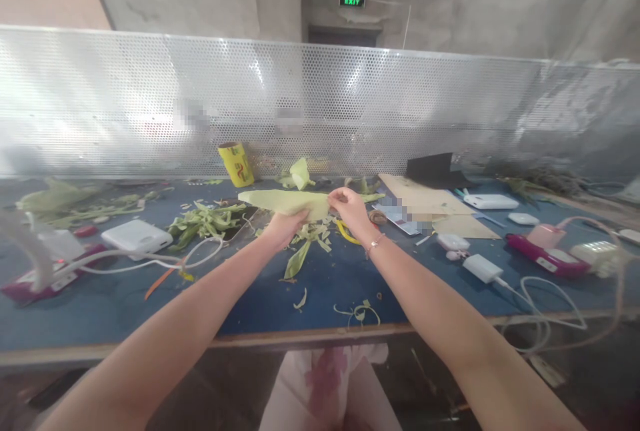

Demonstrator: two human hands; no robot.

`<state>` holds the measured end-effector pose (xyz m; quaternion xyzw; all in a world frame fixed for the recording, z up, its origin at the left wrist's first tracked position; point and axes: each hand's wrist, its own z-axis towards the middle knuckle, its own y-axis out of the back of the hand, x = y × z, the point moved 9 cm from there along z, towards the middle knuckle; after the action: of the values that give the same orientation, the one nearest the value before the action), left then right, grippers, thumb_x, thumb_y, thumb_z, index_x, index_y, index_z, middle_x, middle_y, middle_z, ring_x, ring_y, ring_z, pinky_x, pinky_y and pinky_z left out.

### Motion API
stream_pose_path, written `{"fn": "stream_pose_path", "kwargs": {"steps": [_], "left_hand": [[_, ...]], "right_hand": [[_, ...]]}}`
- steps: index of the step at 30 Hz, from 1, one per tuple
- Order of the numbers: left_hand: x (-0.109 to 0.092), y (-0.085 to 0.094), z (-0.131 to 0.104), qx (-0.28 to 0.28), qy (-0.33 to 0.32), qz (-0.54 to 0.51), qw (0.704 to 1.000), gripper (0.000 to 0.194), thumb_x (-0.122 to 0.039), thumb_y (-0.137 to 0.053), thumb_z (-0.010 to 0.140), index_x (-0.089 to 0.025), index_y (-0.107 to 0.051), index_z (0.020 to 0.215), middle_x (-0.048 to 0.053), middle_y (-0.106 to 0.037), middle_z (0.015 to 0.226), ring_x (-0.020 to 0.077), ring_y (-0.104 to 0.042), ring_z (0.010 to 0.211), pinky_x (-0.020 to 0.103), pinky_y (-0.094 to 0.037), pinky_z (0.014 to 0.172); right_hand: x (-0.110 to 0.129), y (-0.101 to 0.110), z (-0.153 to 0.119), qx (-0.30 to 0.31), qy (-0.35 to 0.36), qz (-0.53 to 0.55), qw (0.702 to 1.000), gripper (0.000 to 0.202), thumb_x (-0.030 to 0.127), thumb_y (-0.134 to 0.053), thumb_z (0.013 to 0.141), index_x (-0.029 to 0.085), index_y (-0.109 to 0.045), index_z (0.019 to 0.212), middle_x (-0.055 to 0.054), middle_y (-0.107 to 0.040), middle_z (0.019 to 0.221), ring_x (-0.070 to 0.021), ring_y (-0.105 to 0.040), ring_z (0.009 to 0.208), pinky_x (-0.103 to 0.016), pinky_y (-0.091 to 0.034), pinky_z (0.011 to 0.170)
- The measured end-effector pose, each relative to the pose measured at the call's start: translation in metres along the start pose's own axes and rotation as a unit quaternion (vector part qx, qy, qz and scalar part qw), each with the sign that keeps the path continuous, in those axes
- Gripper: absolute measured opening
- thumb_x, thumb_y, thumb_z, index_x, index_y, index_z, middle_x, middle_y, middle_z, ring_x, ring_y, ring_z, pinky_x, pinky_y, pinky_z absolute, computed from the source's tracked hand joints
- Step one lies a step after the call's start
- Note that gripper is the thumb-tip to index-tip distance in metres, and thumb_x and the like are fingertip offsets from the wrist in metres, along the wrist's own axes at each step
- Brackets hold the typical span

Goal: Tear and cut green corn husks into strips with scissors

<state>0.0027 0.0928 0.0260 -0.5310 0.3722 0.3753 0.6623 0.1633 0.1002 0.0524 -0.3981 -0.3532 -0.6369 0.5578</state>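
A pale green leaf-like sheet (285, 201), pointed at its left end, is stretched above the table between both hands. I cannot make out its exact material. My left hand (286, 229) grips its lower edge, thumb against the near face and the other fingers hidden behind. At the sheet's right end, my right hand (350, 211) is closed in a pinch on the edge. Below the hands lie green strips and scraps (311, 239). A larger heap of green strips (203, 223) is to the left, and a yellow curved object (346, 232) lies beside my right wrist.
A yellow roll (237, 164) stands by the perforated metal screen (280, 97). White power bank (137, 239), power strips (547, 255) and cables flank the work area. Brown cardboard (425, 196) and a phone (397, 216) lie right of centre. The blue table's front edge (240, 341) is close to me.
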Motion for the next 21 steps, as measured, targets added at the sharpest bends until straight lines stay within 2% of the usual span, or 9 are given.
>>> {"fn": "stream_pose_path", "kwargs": {"steps": [4,8,12,16,19,21], "left_hand": [[-0.001,0.000,0.001,0.007,-0.005,0.009,1.000,0.034,-0.011,-0.078,0.053,-0.013,-0.067,0.084,0.005,-0.069,0.087,0.0153,-0.062,0.077,0.025,-0.048,0.066],[-0.002,-0.005,-0.001,0.060,-0.022,0.077,0.995,0.042,-0.019,-0.081,0.051,-0.012,-0.068,0.091,0.008,-0.070,0.094,0.0210,-0.062,0.088,0.031,-0.047,0.078],[-0.003,-0.014,-0.007,0.110,-0.047,0.178,0.977,0.044,-0.015,-0.080,0.051,-0.016,-0.071,0.094,0.010,-0.069,0.103,0.0241,-0.059,0.100,0.033,-0.043,0.089],[0.003,-0.027,-0.010,0.182,-0.032,0.190,0.964,0.030,-0.017,-0.073,0.060,-0.018,-0.072,0.091,0.009,-0.070,0.094,0.0226,-0.062,0.089,0.033,-0.046,0.082],[0.000,-0.027,-0.008,0.173,-0.033,0.167,0.970,0.018,-0.024,-0.068,0.066,-0.016,-0.072,0.080,0.008,-0.070,0.082,0.0195,-0.063,0.078,0.032,-0.047,0.077],[0.001,-0.025,-0.007,0.165,-0.014,0.135,0.977,0.022,-0.033,-0.067,0.067,-0.014,-0.070,0.077,0.009,-0.069,0.076,0.0187,-0.063,0.072,0.032,-0.047,0.073]], "right_hand": [[-0.008,-0.002,0.003,0.012,0.000,0.008,1.000,0.018,0.033,-0.062,0.064,0.019,-0.055,0.071,0.001,-0.058,0.067,-0.0134,-0.057,0.063,-0.028,-0.051,0.061],[-0.014,-0.004,0.007,0.007,0.010,0.029,1.000,0.016,0.033,-0.057,0.067,0.019,-0.054,0.077,0.001,-0.057,0.071,-0.0121,-0.054,0.063,-0.026,-0.048,0.060],[-0.018,0.000,0.009,-0.004,-0.009,0.076,0.997,0.020,0.035,-0.055,0.069,0.019,-0.054,0.081,0.000,-0.057,0.073,-0.0119,-0.053,0.062,-0.025,-0.046,0.058],[-0.010,0.004,0.009,-0.004,0.016,0.065,0.998,0.022,0.036,-0.057,0.070,0.019,-0.059,0.084,0.000,-0.059,0.075,-0.0114,-0.054,0.065,-0.024,-0.045,0.059],[-0.002,0.001,0.007,0.017,0.040,0.036,0.998,0.022,0.035,-0.060,0.070,0.019,-0.062,0.085,-0.002,-0.063,0.081,-0.0124,-0.057,0.071,-0.026,-0.046,0.067],[0.004,-0.003,0.004,0.034,0.050,0.005,0.998,0.022,0.034,-0.061,0.070,0.018,-0.063,0.085,-0.003,-0.065,0.085,-0.0138,-0.059,0.076,-0.028,-0.047,0.073]]}}
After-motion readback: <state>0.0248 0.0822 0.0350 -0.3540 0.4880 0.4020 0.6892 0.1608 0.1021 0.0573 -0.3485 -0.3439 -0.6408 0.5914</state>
